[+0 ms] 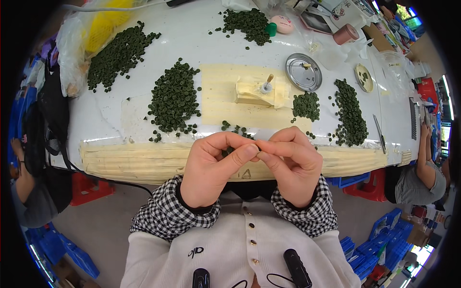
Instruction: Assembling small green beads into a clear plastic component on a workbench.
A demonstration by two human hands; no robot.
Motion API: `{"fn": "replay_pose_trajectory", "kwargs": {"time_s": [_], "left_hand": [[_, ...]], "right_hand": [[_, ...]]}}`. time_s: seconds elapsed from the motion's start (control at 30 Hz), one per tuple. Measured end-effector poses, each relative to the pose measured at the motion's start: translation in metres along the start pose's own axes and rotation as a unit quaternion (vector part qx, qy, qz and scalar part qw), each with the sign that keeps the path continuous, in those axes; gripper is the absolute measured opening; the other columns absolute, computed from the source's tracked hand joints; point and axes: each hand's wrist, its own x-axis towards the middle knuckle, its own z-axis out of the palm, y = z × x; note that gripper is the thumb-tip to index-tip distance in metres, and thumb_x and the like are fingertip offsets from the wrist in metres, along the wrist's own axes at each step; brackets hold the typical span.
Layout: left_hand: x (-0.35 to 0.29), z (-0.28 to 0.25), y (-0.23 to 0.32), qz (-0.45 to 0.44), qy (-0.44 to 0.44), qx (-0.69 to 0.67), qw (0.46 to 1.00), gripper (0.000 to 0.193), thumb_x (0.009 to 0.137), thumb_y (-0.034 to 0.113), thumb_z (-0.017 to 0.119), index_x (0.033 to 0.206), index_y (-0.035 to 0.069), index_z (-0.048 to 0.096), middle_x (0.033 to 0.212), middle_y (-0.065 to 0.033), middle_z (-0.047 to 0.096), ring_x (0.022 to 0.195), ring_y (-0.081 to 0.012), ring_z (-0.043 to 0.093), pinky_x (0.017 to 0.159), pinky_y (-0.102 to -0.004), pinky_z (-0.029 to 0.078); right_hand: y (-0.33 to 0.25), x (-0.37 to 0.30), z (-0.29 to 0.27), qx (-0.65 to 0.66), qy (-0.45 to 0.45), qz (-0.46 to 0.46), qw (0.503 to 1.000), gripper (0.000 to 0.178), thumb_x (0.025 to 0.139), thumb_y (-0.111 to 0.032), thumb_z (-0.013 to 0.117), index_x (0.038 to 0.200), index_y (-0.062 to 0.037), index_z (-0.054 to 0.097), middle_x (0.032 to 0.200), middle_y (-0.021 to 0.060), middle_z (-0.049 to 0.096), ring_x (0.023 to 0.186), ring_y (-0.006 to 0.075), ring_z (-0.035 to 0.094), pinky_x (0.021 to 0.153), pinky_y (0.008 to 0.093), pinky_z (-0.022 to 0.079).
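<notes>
While both hands point(209, 165) pinch a small dark piece point(260, 149), green piles point(174, 101) dot the white worktop point(187, 38), red stools point(89, 190) beside it.

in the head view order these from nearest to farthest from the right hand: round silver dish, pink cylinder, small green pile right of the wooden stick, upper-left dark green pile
Nearest to the right hand:
1. small green pile, just beyond it
2. round silver dish, behind that pile
3. pink cylinder, upper right
4. dark green pile, upper left
</notes>
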Motion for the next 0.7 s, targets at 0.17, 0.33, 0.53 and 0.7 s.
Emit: {"fn": "replay_pose_trajectory", "kwargs": {"time_s": [0.17, 0.33, 0.53, 0.7], "left_hand": [[0.0037, 0.0054, -0.0005, 0.041, 0.040, -0.026, 0.998, 0.011, 0.090, 0.006, 0.063, 0.097, -0.002, 0.065, 0.090, -0.0041, 0.067, 0.082, -0.0061, 0.059, 0.075, -0.0196, 0.047], [0.0024, 0.0056, -0.0024, 0.101, 0.056, 0.025, 0.993, 0.012, 0.088, 0.003, 0.064, 0.099, -0.002, 0.066, 0.087, -0.0012, 0.064, 0.074, -0.0038, 0.055, 0.067, -0.0165, 0.045], [0.0073, 0.0040, -0.0062, 0.195, 0.067, 0.146, 0.968, 0.017, 0.084, 0.000, 0.068, 0.101, 0.001, 0.068, 0.069, 0.0053, 0.048, 0.061, -0.0019, 0.039, 0.054, -0.0173, 0.031], [0.0077, -0.0025, -0.0025, 0.253, 0.087, 0.280, 0.922, 0.021, 0.080, 0.001, 0.071, 0.101, 0.003, 0.071, 0.062, 0.0058, 0.037, 0.056, -0.0036, 0.032, 0.051, -0.0196, 0.027]], "right_hand": [[-0.0037, 0.0008, 0.0053, -0.024, 0.000, -0.048, 0.999, 0.032, 0.080, 0.007, 0.066, 0.111, -0.0015, 0.067, 0.089, 0.0067, 0.060, 0.074, 0.0126, 0.057, 0.065, 0.0222, 0.046], [-0.0016, 0.0026, 0.0092, -0.068, 0.007, -0.086, 0.994, 0.036, 0.082, 0.007, 0.064, 0.117, -0.0022, 0.065, 0.090, 0.0075, 0.060, 0.073, 0.0133, 0.057, 0.064, 0.0223, 0.046], [-0.0012, 0.0018, 0.0089, -0.067, 0.008, -0.081, 0.994, 0.035, 0.082, 0.006, 0.065, 0.117, -0.0013, 0.064, 0.089, 0.0075, 0.059, 0.072, 0.0132, 0.055, 0.064, 0.0219, 0.045], [-0.0017, -0.0001, 0.0062, -0.059, 0.002, -0.071, 0.996, 0.034, 0.083, 0.005, 0.064, 0.117, -0.0007, 0.064, 0.088, 0.0072, 0.059, 0.071, 0.0130, 0.054, 0.063, 0.0224, 0.045]]}}
